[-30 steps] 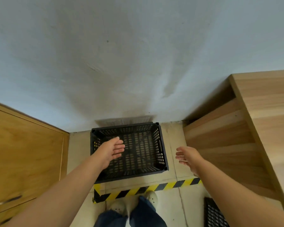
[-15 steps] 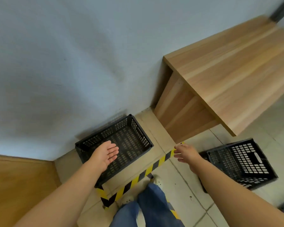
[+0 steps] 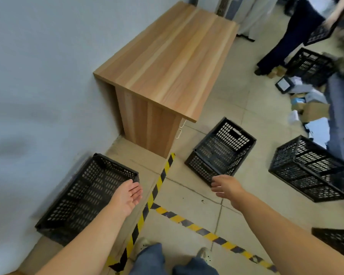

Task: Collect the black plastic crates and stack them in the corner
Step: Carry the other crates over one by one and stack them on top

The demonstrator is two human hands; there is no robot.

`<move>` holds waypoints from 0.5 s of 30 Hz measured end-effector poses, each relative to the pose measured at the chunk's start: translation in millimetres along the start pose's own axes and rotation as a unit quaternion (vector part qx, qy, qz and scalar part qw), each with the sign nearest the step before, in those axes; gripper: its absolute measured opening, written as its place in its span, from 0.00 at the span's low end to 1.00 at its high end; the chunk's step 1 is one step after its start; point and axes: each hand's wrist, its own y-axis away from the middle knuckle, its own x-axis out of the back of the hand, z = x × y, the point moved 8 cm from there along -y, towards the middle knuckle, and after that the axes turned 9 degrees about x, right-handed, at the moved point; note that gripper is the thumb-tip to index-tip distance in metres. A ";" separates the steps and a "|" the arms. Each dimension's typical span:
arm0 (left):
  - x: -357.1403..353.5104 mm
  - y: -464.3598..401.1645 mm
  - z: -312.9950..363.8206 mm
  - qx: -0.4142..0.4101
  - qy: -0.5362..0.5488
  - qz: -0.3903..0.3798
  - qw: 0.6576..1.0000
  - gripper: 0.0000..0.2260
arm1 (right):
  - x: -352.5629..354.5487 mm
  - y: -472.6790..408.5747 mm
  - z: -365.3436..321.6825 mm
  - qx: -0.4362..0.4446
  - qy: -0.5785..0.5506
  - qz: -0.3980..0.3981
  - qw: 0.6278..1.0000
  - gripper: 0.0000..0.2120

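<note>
Head view — crate [image 3: 220,153] beyond right fingers [image 3: 216,185]

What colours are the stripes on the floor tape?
Yellow and black stripes on the floor tape, clearest in the head view.

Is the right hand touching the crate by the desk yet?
Cannot tell. In the head view the right hand, fingers spread, overlaps the near corner of the crate by the desk, but one overhead view shows neither contact nor a gap.

Wooden desk [image 3: 167,62] against pale wall [image 3: 38,76], yellow-black floor tape [image 3: 157,187], scattered boxes [image 3: 310,110]
</note>
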 end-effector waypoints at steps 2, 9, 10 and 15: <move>-22.7 -1.9 -16.4 0.006 -0.028 0.004 1.000 0.18 | 29.7 2.9 17.8 -0.009 -0.031 0.014 0.999 0.12; -102.8 5.2 -81.1 0.004 -0.095 0.030 0.995 0.14 | 144.5 1.0 84.9 -0.025 -0.121 0.054 0.991 0.09; -114.7 4.8 -90.7 0.002 -0.099 0.030 0.995 0.16 | 162.8 -1.0 94.3 -0.025 -0.128 0.059 0.990 0.09; -175.7 2.8 -145.8 0.001 -0.094 0.039 0.995 0.20 | 255.9 -15.0 139.2 -0.035 -0.167 0.076 0.982 0.08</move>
